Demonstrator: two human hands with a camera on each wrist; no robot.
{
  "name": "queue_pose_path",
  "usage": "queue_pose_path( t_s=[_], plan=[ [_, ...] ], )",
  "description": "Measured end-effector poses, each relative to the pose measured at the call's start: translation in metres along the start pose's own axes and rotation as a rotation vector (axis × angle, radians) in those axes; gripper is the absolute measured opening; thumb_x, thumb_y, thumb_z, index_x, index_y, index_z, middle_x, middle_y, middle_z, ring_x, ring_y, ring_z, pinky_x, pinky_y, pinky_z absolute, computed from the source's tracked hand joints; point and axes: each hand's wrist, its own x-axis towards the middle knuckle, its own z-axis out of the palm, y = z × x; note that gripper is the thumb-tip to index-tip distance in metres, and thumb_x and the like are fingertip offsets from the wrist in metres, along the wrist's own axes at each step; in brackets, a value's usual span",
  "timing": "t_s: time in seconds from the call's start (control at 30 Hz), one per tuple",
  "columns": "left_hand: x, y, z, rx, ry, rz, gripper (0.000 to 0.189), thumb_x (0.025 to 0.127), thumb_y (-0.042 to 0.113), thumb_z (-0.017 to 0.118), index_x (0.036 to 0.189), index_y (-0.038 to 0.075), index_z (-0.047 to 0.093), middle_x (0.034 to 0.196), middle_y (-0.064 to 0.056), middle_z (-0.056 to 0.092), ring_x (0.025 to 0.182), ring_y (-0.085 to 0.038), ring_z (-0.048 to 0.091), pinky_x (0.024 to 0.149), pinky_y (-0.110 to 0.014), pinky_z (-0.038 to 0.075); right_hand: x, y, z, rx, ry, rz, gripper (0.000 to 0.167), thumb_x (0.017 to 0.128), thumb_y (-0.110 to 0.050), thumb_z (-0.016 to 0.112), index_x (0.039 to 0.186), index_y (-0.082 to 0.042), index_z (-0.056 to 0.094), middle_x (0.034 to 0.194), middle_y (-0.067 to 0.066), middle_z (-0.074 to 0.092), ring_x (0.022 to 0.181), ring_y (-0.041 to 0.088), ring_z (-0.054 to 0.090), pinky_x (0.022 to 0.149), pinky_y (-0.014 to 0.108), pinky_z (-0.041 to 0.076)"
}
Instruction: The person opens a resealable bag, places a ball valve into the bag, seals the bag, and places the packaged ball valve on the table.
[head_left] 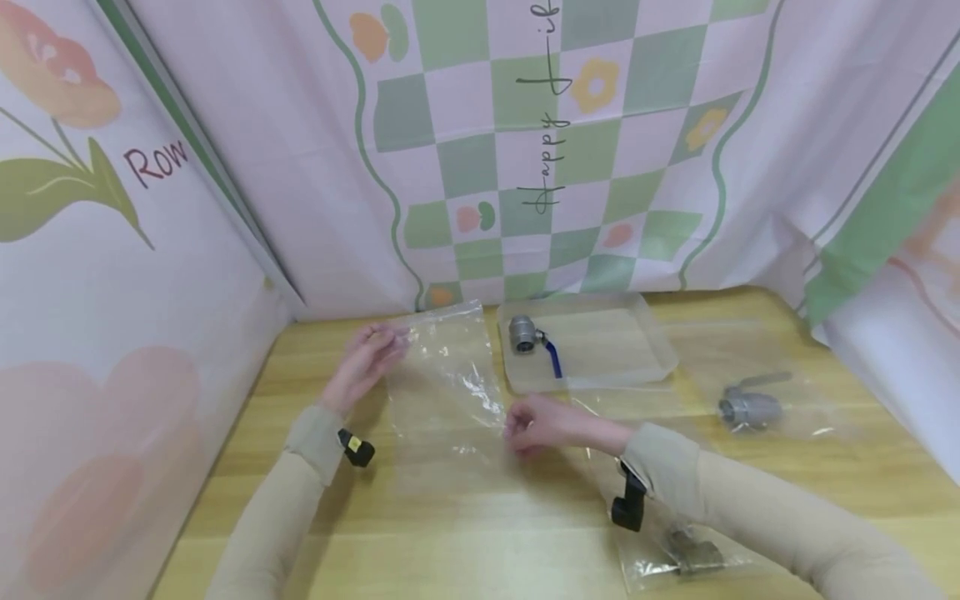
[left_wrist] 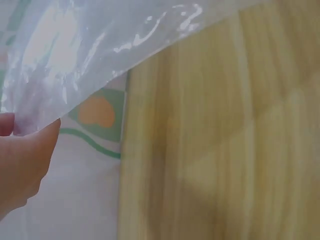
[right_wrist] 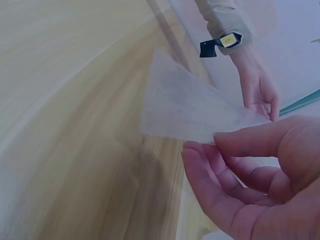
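Observation:
A clear plastic zip bag (head_left: 446,392), flat and with no item visible inside, is held up over the table between both hands. My left hand (head_left: 363,360) pinches it near its upper left corner, thumb against fingers. Lower down on the bag's right side, my right hand (head_left: 546,425) pinches the edge between thumb and fingertips. In the right wrist view the bag (right_wrist: 180,102) stretches from the right fingertips toward the other hand. Behind the right hand, a metal ball valve (head_left: 522,334) with a blue lever lies in a translucent tray (head_left: 615,337).
On the right, a bagged valve (head_left: 752,410) with a grey lever lies on the wooden table (head_left: 480,550). Another clear bag (head_left: 645,558), holding a dark piece, lies partly under the right forearm. Printed curtains (head_left: 322,167) border the table at the back and sides.

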Motion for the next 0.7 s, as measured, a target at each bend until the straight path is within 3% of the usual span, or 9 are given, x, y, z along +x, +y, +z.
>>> queue_pose_path(
  t_s=[0.3,0.43,0.6,0.7],
  plan=[
    [-0.010,-0.011,0.019,0.018,-0.037,-0.045,0.013,0.103,0.005,0.045,0.113,0.009,0.052,0.105,0.002,0.071,0.098,-0.011,0.069,0.096,-0.024,0.058,-0.010,0.005,-0.012,0.007,-0.018,0.001,0.016,0.089,-0.011,0.068,0.098,0.001,0.062,0.094,0.012,0.069,0.078,0.016,0.069,0.074,0.033,0.064],
    [-0.014,-0.016,0.026,0.034,-0.080,-0.050,0.013,0.103,0.004,0.045,0.114,0.008,0.050,0.108,0.000,0.070,0.098,-0.011,0.069,0.104,-0.031,0.054,-0.013,0.009,-0.022,-0.008,-0.008,-0.048,0.018,0.091,-0.011,0.066,0.101,0.004,0.063,0.096,0.017,0.070,0.079,0.020,0.070,0.073,0.034,0.064],
    [-0.019,-0.018,0.036,0.070,-0.136,-0.042,0.015,0.104,0.003,0.043,0.110,0.013,0.051,0.104,0.004,0.071,0.097,-0.009,0.068,0.109,-0.035,0.051,-0.019,0.008,-0.033,-0.023,0.020,-0.061,0.024,0.090,-0.009,0.067,0.107,0.007,0.062,0.099,0.019,0.068,0.080,0.021,0.069,0.073,0.034,0.064],
    [-0.020,-0.020,0.040,0.083,-0.163,-0.032,0.018,0.104,0.003,0.041,0.106,0.017,0.053,0.101,0.006,0.072,0.094,-0.007,0.069,0.103,-0.031,0.055,-0.023,0.008,-0.038,-0.031,0.028,-0.070,0.026,0.090,-0.011,0.067,0.108,0.006,0.061,0.100,0.017,0.068,0.081,0.019,0.068,0.075,0.034,0.064]
  ],
)
